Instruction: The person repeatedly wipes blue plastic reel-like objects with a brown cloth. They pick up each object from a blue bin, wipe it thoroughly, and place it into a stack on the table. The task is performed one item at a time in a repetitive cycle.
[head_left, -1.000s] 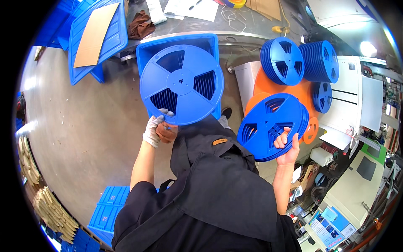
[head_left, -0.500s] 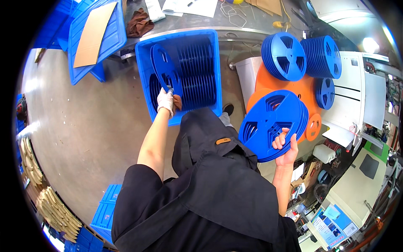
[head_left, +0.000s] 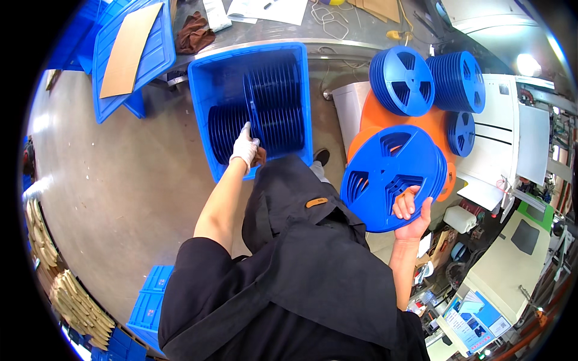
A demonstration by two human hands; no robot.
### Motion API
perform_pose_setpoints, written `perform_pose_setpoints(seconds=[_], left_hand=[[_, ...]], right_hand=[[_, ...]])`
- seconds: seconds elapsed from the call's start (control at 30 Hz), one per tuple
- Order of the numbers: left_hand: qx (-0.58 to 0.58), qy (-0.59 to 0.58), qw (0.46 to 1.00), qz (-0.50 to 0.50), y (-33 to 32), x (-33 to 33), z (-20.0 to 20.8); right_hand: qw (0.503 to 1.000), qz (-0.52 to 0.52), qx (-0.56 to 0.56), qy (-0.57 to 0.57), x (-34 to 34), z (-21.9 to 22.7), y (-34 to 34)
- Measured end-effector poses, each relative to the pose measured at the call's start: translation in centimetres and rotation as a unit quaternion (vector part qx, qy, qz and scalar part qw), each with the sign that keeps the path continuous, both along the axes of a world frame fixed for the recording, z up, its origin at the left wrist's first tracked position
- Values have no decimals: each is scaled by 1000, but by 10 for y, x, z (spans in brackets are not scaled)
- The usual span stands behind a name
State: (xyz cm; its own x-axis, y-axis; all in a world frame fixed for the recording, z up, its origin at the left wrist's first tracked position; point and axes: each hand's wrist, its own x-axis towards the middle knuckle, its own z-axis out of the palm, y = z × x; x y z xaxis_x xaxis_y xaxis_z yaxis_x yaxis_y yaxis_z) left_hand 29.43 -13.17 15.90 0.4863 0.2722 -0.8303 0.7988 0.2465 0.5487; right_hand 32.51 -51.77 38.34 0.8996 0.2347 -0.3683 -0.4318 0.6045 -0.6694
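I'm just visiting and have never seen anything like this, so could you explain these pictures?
There's no machine doing the handling, just a person's two hands. Every picture comes from one wide camera worn on the head, looking down, so straight edges bend.

The bare right hand holds a stack of blue reels, fingers through an opening. The gloved left hand is at a blue box packed with more reels.

Beyond, a metal table carries papers and a brown cloth.
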Motion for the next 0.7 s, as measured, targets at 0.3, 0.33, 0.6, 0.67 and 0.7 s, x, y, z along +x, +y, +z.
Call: perform_pose_setpoints(seconds=[0.3, 0.33, 0.6, 0.67, 0.7], left_hand=[[350, -474, 632, -502, -70, 6, 62], [340, -496, 596, -533, -77, 9, 86], [355, -551, 537, -531, -77, 7, 112], [304, -539, 567, -544, -74, 1, 121], [257, -548, 598, -526, -70, -2, 117]], right_hand=[[985, -8, 155, -69, 22, 21, -11], [981, -2, 182, -67, 24, 23, -9], [972, 94, 191, -102, 35, 31, -1], [987, 89, 77, -108, 33, 34, -2], [992, 82, 11, -100, 37, 43, 9]])
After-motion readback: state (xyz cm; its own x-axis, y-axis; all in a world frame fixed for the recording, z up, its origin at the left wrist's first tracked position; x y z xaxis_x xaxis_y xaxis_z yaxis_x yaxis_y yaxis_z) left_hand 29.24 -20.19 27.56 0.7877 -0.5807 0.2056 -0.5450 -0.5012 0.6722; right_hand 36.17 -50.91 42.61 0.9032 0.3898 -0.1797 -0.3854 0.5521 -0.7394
